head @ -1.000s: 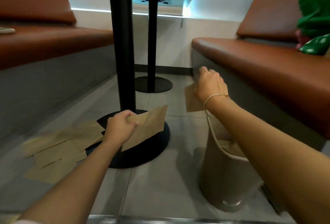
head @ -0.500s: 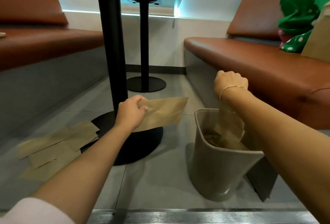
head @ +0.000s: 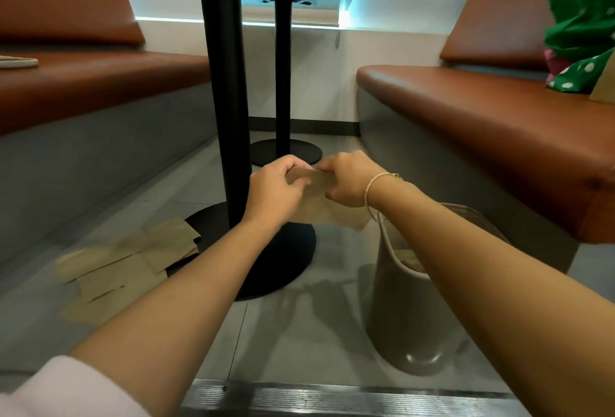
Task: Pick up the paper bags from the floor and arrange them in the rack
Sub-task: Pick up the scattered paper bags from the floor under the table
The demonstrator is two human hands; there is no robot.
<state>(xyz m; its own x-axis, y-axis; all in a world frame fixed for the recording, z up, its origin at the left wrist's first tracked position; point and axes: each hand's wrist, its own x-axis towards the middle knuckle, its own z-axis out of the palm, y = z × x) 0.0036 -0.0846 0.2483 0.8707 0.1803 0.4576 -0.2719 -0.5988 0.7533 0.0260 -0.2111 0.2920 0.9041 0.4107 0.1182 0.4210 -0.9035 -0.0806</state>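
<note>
One paper bag (head: 319, 207), brown, flat, gripped at its upper edge by left hand (head: 273, 193) and right hand (head: 346, 180), close together, above the floor (head: 299, 333). Beside: grey rack (head: 406, 316), bags inside. Loose bags (head: 123, 267) on floor by table base (head: 279, 263).

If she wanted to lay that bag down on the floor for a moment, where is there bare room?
Bare tile shows between the black table base and the grey bin, and further back beside the second table base. Left of the near base it is crowded: loose paper bags overlap there. Both hands, left hand and right hand, grip the held bag.
</note>
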